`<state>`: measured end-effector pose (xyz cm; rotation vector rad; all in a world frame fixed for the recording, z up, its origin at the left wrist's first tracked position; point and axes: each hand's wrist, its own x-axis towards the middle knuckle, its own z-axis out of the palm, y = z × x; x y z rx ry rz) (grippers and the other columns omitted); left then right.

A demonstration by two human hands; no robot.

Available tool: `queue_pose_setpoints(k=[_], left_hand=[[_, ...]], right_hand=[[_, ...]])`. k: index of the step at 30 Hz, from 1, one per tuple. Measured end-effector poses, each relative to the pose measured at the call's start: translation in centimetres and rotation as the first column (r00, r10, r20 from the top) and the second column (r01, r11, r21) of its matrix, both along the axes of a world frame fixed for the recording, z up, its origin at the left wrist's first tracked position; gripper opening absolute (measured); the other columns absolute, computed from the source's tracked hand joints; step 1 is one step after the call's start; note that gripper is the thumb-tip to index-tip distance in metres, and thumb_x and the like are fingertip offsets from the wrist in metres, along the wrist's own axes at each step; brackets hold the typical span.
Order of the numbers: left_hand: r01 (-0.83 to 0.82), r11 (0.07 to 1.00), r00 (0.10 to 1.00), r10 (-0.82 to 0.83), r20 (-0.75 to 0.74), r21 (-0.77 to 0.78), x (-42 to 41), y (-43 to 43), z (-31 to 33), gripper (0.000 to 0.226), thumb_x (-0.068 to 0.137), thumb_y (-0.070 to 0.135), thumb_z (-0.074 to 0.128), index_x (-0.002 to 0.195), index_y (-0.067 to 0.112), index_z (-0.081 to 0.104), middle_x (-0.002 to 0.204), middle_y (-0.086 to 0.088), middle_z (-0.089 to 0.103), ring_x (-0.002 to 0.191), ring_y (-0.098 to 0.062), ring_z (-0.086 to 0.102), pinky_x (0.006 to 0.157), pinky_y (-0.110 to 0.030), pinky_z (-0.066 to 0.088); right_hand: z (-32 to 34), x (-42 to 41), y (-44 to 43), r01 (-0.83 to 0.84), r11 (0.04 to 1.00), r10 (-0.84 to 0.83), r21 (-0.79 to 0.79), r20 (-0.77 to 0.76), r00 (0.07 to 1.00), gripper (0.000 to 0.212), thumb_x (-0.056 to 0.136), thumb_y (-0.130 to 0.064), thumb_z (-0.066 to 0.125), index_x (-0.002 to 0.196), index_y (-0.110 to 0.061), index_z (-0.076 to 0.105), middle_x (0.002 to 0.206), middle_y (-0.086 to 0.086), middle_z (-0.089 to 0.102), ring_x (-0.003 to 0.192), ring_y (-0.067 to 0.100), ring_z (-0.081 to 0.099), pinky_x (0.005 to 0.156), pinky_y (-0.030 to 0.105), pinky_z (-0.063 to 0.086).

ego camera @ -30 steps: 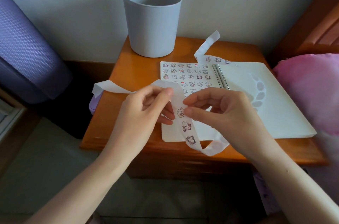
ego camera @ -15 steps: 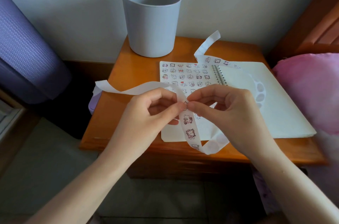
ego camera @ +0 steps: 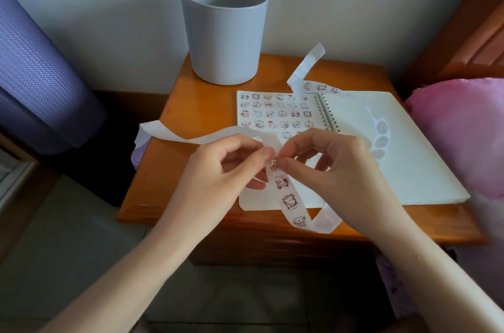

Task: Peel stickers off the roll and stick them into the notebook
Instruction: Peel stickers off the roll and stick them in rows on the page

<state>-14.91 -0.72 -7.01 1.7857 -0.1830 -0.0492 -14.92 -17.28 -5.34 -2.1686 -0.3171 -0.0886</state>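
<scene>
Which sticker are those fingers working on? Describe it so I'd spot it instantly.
On the wooden table, find the open notebook. Over its near edge the left hand and right hand pinch a white strip hanging with four cartoon stickers in a row. It's the top sticker, right where the fingertips meet.

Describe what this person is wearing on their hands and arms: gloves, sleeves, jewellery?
The left hand and right hand are bare, with no gloves, rings or watch. The left forearm and right forearm are uncovered to the picture's edge; no sleeve is in view.
</scene>
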Motion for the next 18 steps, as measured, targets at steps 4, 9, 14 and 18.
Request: queue_pose_setpoints(k=[4,9,14,18], left_hand=[[-0.016,0.999,1.000,0.016,-0.001,0.029,0.1,0.2,-0.2,0.004,0.085,0.025,0.062,0.083,0.023,0.066,0.077,0.015,0.071,0.070,-0.002,0.069,0.056,-0.012,0.052],[-0.020,1.000,0.999,0.021,-0.029,0.016,0.3,0.3,-0.3,0.006,0.086,0.023,0.061,0.081,0.022,0.065,0.074,0.017,0.071,0.069,-0.001,0.069,0.054,-0.010,0.051],[-0.017,1.000,0.998,0.017,-0.061,0.006,0.4,0.3,-0.4,0.007,0.086,0.021,0.061,0.080,0.021,0.064,0.070,0.019,0.070,0.069,-0.002,0.069,0.054,-0.012,0.052],[-0.016,1.000,0.998,0.017,-0.061,0.026,0.3,0.3,-0.6,0.007,0.086,0.021,0.062,0.081,0.023,0.065,0.076,0.017,0.071,0.070,-0.002,0.069,0.054,-0.010,0.051]], right_hand=[[-0.2,0.0,0.1,0.006,0.996,-0.002,-0.089,0.040,0.999,0.004,0.082,-0.024,0.069,0.081,-0.028,0.067,0.079,-0.022,0.061,0.081,-0.005,0.054,0.066,0.007,0.041],[-0.2,0.1,0.1,-0.003,0.991,0.013,-0.131,0.074,0.997,0.003,0.078,-0.035,0.065,0.080,-0.034,0.063,0.089,-0.021,0.056,0.088,0.004,0.052,0.067,0.009,0.040],[0.7,0.0,-0.1,-0.021,0.998,0.024,0.052,-0.057,0.998,0.002,0.080,-0.026,0.068,0.078,-0.027,0.067,0.081,-0.016,0.066,0.080,0.006,0.059,0.062,0.018,0.048],[0.7,0.8,-1.7,0.101,0.993,-0.088,0.066,-0.173,0.981,0.003,0.078,-0.019,0.073,0.078,-0.021,0.071,0.075,-0.008,0.070,0.063,0.008,0.063,0.062,0.017,0.053]])
